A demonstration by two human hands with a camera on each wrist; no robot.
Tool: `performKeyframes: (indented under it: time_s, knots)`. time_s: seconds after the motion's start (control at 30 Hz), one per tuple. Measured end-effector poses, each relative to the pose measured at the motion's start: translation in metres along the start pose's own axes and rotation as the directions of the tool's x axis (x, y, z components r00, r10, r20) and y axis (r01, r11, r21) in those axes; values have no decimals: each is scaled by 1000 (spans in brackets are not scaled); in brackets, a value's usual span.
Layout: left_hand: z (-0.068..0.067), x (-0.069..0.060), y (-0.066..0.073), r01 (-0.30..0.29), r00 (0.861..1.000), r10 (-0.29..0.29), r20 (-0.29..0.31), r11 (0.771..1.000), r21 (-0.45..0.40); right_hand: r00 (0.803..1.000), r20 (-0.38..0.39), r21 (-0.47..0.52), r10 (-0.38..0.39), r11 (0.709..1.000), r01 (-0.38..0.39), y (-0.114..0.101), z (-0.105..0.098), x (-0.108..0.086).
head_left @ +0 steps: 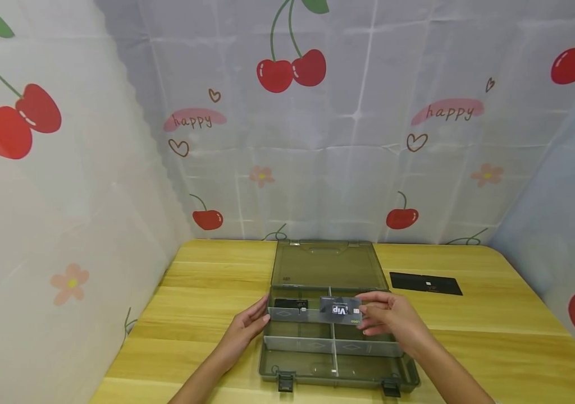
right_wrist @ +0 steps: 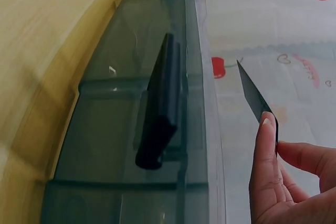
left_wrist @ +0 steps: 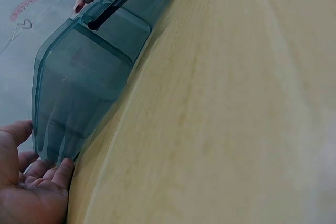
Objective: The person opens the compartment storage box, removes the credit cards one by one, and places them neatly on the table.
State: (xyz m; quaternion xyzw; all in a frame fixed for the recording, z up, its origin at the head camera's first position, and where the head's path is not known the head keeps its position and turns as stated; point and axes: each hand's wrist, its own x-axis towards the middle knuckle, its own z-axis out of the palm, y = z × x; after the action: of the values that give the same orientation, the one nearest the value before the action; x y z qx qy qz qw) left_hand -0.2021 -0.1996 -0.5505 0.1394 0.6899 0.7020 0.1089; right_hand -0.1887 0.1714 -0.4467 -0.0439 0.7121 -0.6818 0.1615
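Note:
A translucent grey-green compartment box (head_left: 297, 359) lies on the table with its lid (head_left: 328, 265) folded back. My left hand (head_left: 244, 327) grips the box's left side; in the left wrist view its thumb is at the rim and its fingers are curled against the end wall. Over the upper compartments, my right hand (head_left: 393, 317) pinches a dark grey VIP card (head_left: 332, 317) at its right edge, between thumb and fingers. The same card (right_wrist: 255, 98) appears nearly edge-on in the right wrist view. A black VIP card (head_left: 287, 303) lies in the upper left compartment.
Right of the lid, black cards (head_left: 419, 282) lie on the wooden table (head_left: 206, 275); whether they overlap is hard to tell. Black latches (head_left: 285, 382) hang at the box's front edge. A cherry-print cloth (head_left: 318, 168) hangs behind and along both sides.

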Motion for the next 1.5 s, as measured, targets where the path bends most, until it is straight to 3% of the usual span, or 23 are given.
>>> performKeyframes:
  time_s: [0.47,0.83,1.5]
  knots:
    - [0,0,1,11,1000,-11,-2,1000,-15,996,-77,-14,-37,999,36,-1,-26,-3]
    - [0,1,1,12,1000,-12,7,1000,-5,983,-174,-17,-60,998,58,-2,-47,1]
    - [0,1,0,6,1000,-6,-6,1000,-23,968,-236,18,-84,996,91,3,-78,4]
